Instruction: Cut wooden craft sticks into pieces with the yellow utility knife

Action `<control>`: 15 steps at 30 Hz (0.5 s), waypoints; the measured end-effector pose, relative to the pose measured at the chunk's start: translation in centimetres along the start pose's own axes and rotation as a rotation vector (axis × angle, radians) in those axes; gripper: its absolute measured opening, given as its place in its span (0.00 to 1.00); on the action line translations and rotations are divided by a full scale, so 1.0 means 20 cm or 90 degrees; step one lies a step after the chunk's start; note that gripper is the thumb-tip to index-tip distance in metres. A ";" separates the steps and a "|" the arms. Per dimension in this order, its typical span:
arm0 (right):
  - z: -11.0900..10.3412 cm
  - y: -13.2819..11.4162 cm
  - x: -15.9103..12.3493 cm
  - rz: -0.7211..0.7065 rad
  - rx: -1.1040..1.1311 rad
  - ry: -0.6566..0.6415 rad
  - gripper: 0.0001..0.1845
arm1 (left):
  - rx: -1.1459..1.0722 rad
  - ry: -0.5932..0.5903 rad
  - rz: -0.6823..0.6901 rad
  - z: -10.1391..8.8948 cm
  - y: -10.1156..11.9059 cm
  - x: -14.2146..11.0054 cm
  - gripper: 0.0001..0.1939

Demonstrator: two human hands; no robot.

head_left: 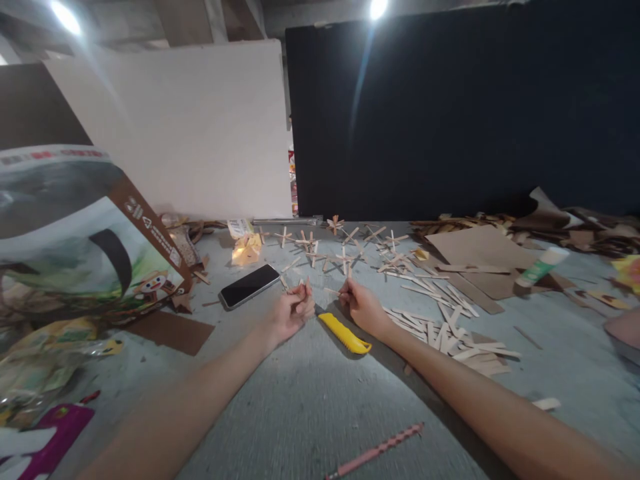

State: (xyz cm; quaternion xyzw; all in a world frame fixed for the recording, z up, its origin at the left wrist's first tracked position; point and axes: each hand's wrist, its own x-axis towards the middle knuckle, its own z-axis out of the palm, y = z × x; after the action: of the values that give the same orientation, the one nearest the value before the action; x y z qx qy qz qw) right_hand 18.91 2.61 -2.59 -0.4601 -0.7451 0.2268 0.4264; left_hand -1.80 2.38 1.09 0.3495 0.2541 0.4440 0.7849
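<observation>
Centrally in the head view, two bare hands face each other over the grey bench. The right hand has its fingertips together on a thin wooden stick, which juts toward the frame's left, its long axis running nearly level across the gap to the left hand. The stick's free end stops short of that hand, so the right one is nearer. The left hand's thumb and fingers are drawn together too, seemingly on a small wooden piece; the fingers hide most of it. The thin stick looks pale and slim, though blur softens its edges. Below the gap, a yellow utility knife slants from beside the left fingers toward the lower right. Crossed wooden sticks spread above the hands, loose pale sticks heap right of centre, and a black-screened smartphone lies left of centre. A pink pencil rests at bottom centre, a glue stick at far right.
</observation>
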 end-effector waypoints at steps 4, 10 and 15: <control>0.00 -0.01 0.00 -0.002 0.012 0.007 0.09 | 0.009 0.030 0.002 0.02 -0.01 0.00 0.07; -0.01 -0.03 -0.01 0.006 0.029 0.028 0.07 | 0.079 0.041 0.066 0.05 -0.05 0.01 0.09; -0.02 -0.05 -0.03 0.009 0.033 0.043 0.08 | 0.170 0.068 0.169 0.03 -0.09 0.03 0.21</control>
State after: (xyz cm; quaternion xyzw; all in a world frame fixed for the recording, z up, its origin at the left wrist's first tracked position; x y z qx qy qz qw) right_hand 18.82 1.68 -1.95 -0.4612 -0.7211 0.2334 0.4613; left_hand -0.24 2.00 0.07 0.4571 0.3039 0.5242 0.6511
